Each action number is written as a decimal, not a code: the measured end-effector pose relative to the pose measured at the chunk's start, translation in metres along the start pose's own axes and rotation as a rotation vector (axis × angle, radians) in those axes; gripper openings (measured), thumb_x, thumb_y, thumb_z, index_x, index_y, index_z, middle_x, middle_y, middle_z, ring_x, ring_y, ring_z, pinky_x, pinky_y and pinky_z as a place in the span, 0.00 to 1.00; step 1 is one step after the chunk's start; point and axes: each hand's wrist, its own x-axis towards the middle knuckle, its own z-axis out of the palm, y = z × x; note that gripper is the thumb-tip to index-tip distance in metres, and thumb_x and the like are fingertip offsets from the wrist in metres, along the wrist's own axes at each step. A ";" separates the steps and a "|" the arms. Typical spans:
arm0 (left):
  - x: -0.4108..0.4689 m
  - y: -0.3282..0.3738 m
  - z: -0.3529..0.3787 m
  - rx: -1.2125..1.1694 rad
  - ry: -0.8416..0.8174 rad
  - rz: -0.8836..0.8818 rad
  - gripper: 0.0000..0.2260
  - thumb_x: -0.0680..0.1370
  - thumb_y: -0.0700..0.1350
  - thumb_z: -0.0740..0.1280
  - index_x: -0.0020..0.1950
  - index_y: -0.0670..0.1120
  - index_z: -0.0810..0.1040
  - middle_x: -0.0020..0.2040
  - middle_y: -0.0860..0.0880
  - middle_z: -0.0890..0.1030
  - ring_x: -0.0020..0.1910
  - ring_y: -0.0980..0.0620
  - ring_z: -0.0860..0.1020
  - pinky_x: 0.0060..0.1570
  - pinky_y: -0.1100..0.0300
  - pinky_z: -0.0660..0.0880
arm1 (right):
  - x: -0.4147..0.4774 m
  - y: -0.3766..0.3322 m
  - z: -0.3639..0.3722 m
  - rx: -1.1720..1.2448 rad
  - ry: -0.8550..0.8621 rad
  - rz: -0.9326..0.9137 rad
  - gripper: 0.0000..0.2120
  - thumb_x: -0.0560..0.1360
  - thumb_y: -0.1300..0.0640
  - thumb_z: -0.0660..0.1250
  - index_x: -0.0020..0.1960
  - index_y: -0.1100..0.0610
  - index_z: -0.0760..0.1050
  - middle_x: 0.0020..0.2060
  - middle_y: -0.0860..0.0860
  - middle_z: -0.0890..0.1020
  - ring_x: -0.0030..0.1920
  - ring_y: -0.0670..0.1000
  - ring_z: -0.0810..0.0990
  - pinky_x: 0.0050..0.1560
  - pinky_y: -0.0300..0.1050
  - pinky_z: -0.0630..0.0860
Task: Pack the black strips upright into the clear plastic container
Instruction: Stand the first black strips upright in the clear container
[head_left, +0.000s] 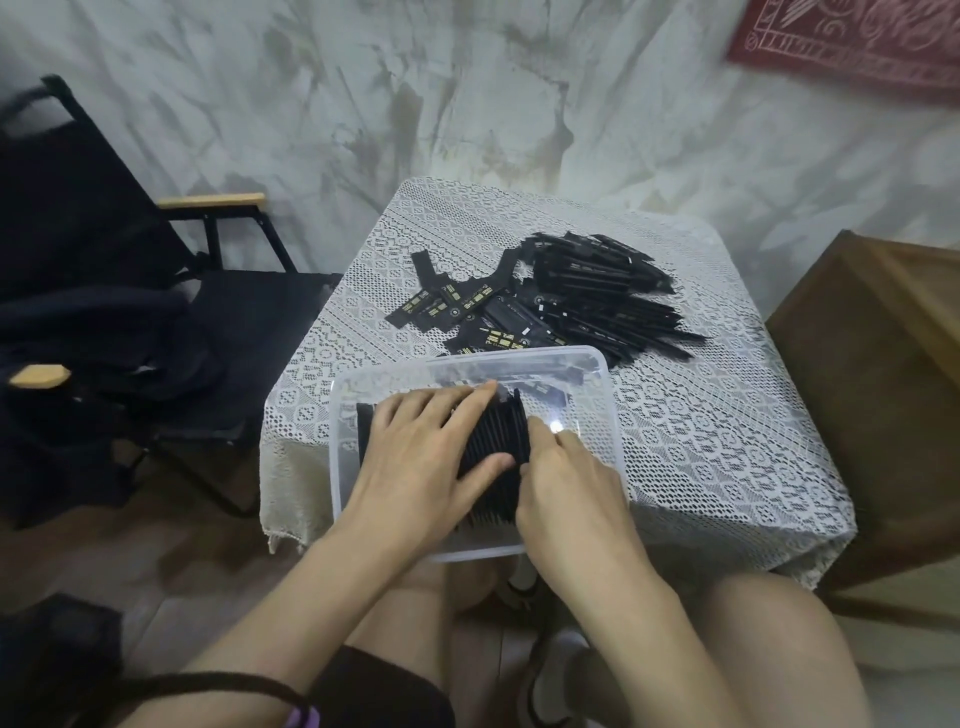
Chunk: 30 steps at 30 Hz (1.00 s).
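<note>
Left hand (415, 457): grip released, fingers straight, pressing flat on the packed strips (493, 441), which stand on edge in the left half of the clear container (613, 415). Right hand (566, 483): fingers curled against the row's right end; whether this grip holds a strip cannot be told. Risk: open space lies right of the row, so it may fan over if either hand lifts. The container appears to overhang the near edge of the bench (727, 441); downward pressure could tip it. Loose strips (587, 291) lie beyond.
</note>
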 end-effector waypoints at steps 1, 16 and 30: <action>0.000 0.000 0.000 0.002 -0.003 0.000 0.30 0.77 0.66 0.59 0.74 0.52 0.72 0.65 0.51 0.80 0.63 0.46 0.76 0.63 0.50 0.63 | 0.000 -0.001 -0.001 -0.006 -0.001 0.009 0.18 0.83 0.59 0.56 0.72 0.55 0.63 0.62 0.55 0.74 0.60 0.61 0.78 0.51 0.51 0.67; 0.002 0.000 -0.001 -0.006 -0.035 0.002 0.29 0.76 0.65 0.59 0.74 0.54 0.73 0.67 0.51 0.78 0.64 0.45 0.76 0.63 0.49 0.63 | 0.008 0.005 0.002 0.050 -0.018 -0.010 0.16 0.83 0.58 0.60 0.70 0.54 0.65 0.60 0.54 0.75 0.59 0.62 0.78 0.49 0.51 0.67; -0.009 0.008 -0.012 0.076 -0.001 -0.042 0.28 0.77 0.61 0.69 0.74 0.52 0.73 0.65 0.50 0.80 0.62 0.43 0.77 0.63 0.45 0.68 | 0.005 0.009 0.011 0.065 0.109 -0.114 0.12 0.83 0.56 0.60 0.67 0.52 0.68 0.56 0.52 0.75 0.54 0.59 0.79 0.49 0.53 0.70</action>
